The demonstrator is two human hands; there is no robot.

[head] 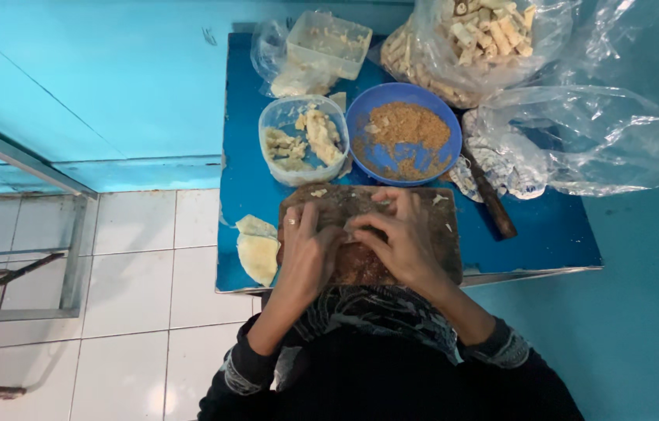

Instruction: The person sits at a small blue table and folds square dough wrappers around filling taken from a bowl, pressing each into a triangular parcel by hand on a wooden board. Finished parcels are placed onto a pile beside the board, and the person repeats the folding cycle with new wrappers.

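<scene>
Nearest the camera are the person's dark sleeves and a patterned cloth at the chest, with both forearms reaching away to a brown wooden board at the near edge of a small blue table. The left hand, a ring on one finger, and the right hand meet at the middle of the board, fingers curled inward and pressed down on a small pale piece of wrapper or dough. It lies directly under and between the fingertips, so little of it shows, and whether it is pinched or only pressed flat cannot be told. The hands seem set close so that both sets of fingertips can work the same small piece against the firm board. Supplies sit within easy reach just beyond: a clear round tub of pale filling at far left, and beside it on the right a blue bowl of brown crumbs. A knife with a dark handle lies at the board's right. Pale flat sheets rest at the table's near left corner, just left of the board. Farther off, a plastic bag of finished pale rolls and a clear square container stand at the far edge.
</scene>
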